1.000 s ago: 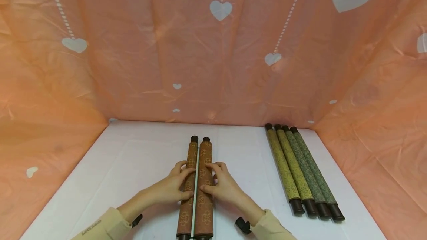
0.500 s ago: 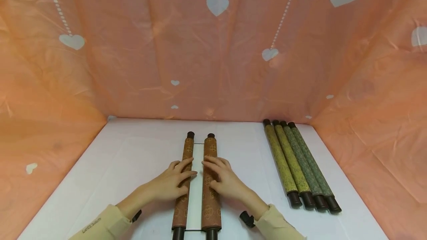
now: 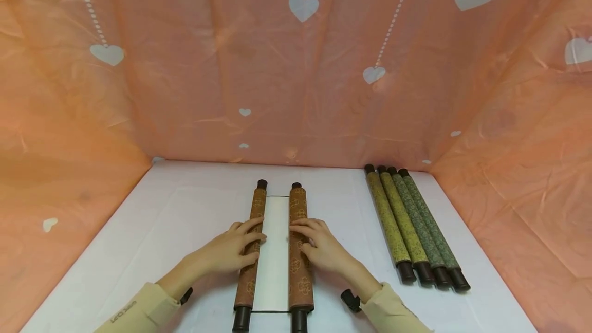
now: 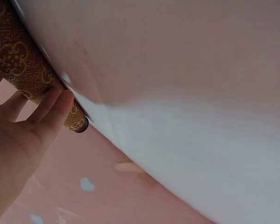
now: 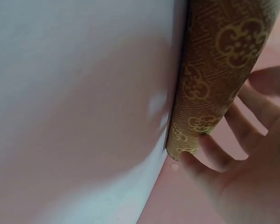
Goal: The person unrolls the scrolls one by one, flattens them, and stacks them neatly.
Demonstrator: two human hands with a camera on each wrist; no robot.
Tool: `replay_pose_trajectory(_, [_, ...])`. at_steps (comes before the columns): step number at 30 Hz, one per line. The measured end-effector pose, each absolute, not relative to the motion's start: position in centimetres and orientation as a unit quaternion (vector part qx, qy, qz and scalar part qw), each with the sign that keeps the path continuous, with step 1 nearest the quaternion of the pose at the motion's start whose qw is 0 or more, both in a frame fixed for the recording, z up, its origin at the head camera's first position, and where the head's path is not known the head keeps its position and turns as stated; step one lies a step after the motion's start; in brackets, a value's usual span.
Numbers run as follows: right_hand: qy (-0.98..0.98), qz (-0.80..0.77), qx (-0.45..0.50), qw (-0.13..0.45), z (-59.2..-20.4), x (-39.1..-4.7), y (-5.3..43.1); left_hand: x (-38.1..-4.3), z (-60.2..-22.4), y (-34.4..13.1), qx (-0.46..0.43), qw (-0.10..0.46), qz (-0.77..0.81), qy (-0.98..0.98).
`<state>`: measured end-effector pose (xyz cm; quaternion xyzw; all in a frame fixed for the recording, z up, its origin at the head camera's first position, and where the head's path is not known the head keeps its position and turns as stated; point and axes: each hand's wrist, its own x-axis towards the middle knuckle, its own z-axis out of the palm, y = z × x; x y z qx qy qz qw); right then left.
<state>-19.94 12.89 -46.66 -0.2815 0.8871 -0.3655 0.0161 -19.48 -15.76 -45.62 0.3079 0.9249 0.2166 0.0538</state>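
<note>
A hanging scroll with brown, gold-patterned backing lies partly unrolled, its dark knobs at both ends. Between its left roll (image 3: 246, 289) and right roll (image 3: 301, 287) shows a strip of blank white paper (image 3: 272, 276). My left hand (image 3: 222, 252) lays extended fingers across the left roll, fingertips at its inner edge. Over the right roll, my right hand (image 3: 329, 248) rests its fingers in much the same way. The left wrist view shows fingertips touching the patterned roll (image 4: 18, 60); in the right wrist view, spread fingers lie along the other roll (image 5: 214, 79).
Several rolled scrolls lie side by side at the right, yellow ones (image 3: 390, 220) beside green ones (image 3: 430, 230). The white table (image 3: 185, 204) is enclosed by orange sheeting (image 3: 259, 81) printed with hearts. A black wrist device (image 3: 350, 300) shows near the right sleeve.
The two brown rolls have moved apart, left and right, from almost side by side. The white strip between them has widened. Both hands have moved outward with the rolls.
</note>
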Motion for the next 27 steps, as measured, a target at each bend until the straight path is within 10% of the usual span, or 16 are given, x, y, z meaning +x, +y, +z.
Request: replay_pose_trajectory(27, [0.896,-0.345,-0.28,-0.008,-46.6,-19.4,16.2,-18.8,-45.7,-17.3,0.269,0.04,0.234,0.933])
